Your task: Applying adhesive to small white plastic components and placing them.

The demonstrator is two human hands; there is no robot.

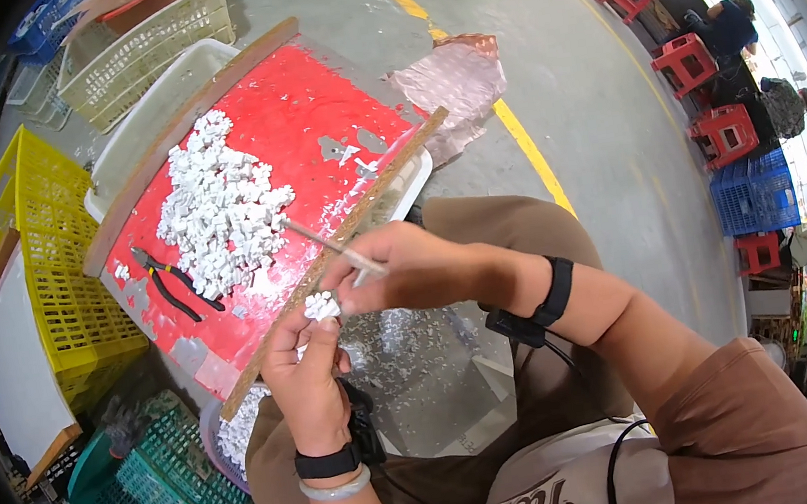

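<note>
Left hand [305, 370] sat closest to the lens, fingers closed around a small white part [320, 305] pinched at the fingertips. A black band and a pale bangle [340, 486] circled the wrist below it. Right hand [395, 268] came in from the right, just above the left hand, fingers clamped on a thin rod [327, 241]. The rod ran up and left from the right hand, and its far tip lay over the red board [306, 113]. The white part was directly below the right hand's knuckles, touching or nearly touching them; contact between rod and part could not be determined. A black band [559, 288] with a small black unit wrapped the right wrist.

Beyond both hands, the red board served as the counter, framed by wooden strips along its near and far edges. A heap of white parts [216, 204] lay on it, up and left of the hands. Pliers [170, 281] with black and red handles lay on the board, left of the right hand and just beside the heap. More white pieces [239, 433] lay in a container below the board's near edge, left of the left wrist. A yellow crate [51, 255] stood well to the left, and a green basket [165, 483] sat lower left.
</note>
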